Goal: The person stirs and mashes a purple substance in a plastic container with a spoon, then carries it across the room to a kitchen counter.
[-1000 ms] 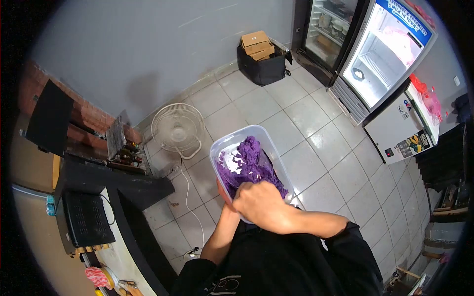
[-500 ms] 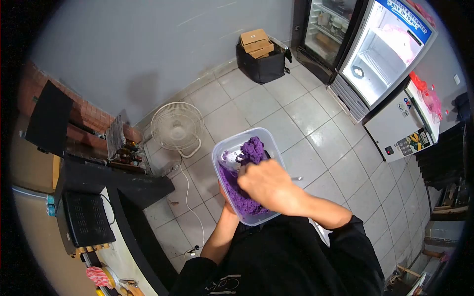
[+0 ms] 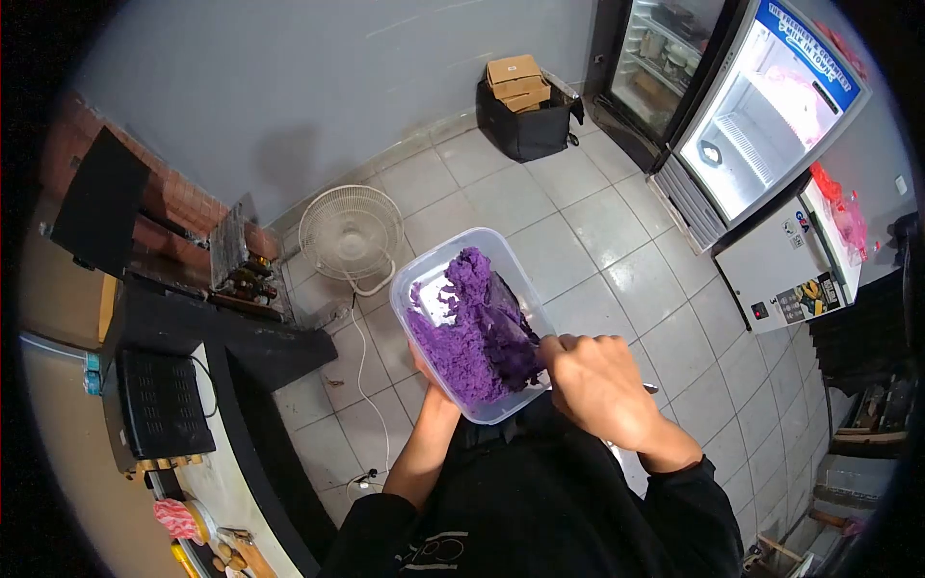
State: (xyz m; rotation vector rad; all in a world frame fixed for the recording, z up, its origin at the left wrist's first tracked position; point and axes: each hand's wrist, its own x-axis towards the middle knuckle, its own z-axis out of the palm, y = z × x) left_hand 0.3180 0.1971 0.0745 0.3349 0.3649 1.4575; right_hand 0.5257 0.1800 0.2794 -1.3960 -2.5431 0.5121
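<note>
A clear plastic container [image 3: 528, 286] holds crumbly purple food [image 3: 467, 337], heaped towards its far end. My left hand [image 3: 424, 369] grips the container's left side, with most of its fingers hidden beneath and behind it. My right hand [image 3: 599, 385] is closed at the container's right edge, around a metal utensil [image 3: 650, 388] whose end sticks out past the hand. The utensil's other end is hidden by the hand and the purple food.
Beyond the container, a white fan [image 3: 351, 231] stands on the tiled floor [image 3: 501, 188]. A black bag [image 3: 520, 130] with cardboard boxes [image 3: 518, 81] sits by the wall. Lit fridge [image 3: 756, 125] and white freezer [image 3: 780, 260] are at right; a counter [image 3: 231, 482] is at left.
My right hand has moved right and towards my body, from over the container to its right edge. More purple food shows. The container has shifted slightly left and away from me.
</note>
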